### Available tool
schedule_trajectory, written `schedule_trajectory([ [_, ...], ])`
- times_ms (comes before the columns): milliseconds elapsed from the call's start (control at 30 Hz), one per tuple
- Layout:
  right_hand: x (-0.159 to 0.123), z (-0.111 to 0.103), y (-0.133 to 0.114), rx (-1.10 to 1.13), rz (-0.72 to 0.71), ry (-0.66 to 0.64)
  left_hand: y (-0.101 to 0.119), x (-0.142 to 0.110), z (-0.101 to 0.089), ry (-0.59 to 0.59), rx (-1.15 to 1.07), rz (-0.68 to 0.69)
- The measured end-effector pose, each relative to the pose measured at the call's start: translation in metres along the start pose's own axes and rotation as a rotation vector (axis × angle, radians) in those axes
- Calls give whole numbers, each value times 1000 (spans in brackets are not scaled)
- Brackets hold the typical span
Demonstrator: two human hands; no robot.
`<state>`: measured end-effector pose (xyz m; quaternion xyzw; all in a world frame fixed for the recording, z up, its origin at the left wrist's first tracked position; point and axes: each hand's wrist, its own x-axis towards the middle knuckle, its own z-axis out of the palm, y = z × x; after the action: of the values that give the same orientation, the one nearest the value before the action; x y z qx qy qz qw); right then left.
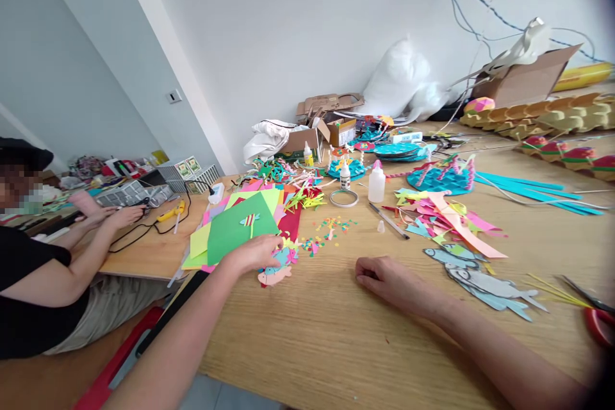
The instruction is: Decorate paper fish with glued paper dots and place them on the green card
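Observation:
My left hand (259,254) reaches down at a small pile of coloured paper cut-outs, its fingers bent together over a light blue piece (283,257). Whether a piece is pinched in them is hidden. A pink fish-shaped cut-out (275,276) lies just below that hand. Beside it, a green paper sheet (230,235) carries a small striped paper fish (250,220) in blue, red and white. My right hand (387,280) rests on the table, loosely curled, with nothing seen in it. To its right lie grey and blue paper fish (485,282).
Confetti bits (331,230), a glue bottle (377,183), a tape roll (344,198), a brush-like tool (390,221) and paper scraps (449,211) lie mid-table. Red-handled scissors (598,323) lie far right. Egg trays (542,116) stand behind. A co-worker (43,282) sits at left.

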<state>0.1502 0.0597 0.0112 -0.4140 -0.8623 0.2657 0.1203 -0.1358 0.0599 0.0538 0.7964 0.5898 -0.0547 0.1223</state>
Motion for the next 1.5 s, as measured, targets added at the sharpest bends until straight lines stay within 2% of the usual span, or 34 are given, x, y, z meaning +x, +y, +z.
schedule_trajectory([
  [200, 0, 0, -4, -13, 14, -13, -6, -9, 19, 27, -1, -87],
  [600, 0, 0, -4, -22, 39, -13, 0, -11, 24, 92, -87, -143],
  [700, 1, 2, -1, -25, 30, -7, -1, -12, 22, 127, -190, -128],
  [800, 3, 3, 1, 13, 21, -1, 1, -12, 17, 147, -404, -39],
  [867, 3, 3, 1, 81, 35, 34, 8, -9, 14, 115, -566, 23],
  [967, 3, 3, 0, 239, 79, 174, 32, 1, 11, 21, -707, 114],
  [1033, 4, 2, -2, 345, 68, 237, 51, 11, 11, -27, -710, 153],
  [1133, 5, 2, -3, 426, 41, 215, 77, 30, 13, -53, -623, 223],
  [1200, 7, 1, -2, 444, 71, 203, 88, 43, 15, -69, -559, 246],
  [1333, 10, 0, 4, 427, 186, 189, 97, 63, 22, -140, -543, 266],
  [1500, 12, -1, 13, 242, 302, 185, 95, 70, 32, -192, -626, 240],
])
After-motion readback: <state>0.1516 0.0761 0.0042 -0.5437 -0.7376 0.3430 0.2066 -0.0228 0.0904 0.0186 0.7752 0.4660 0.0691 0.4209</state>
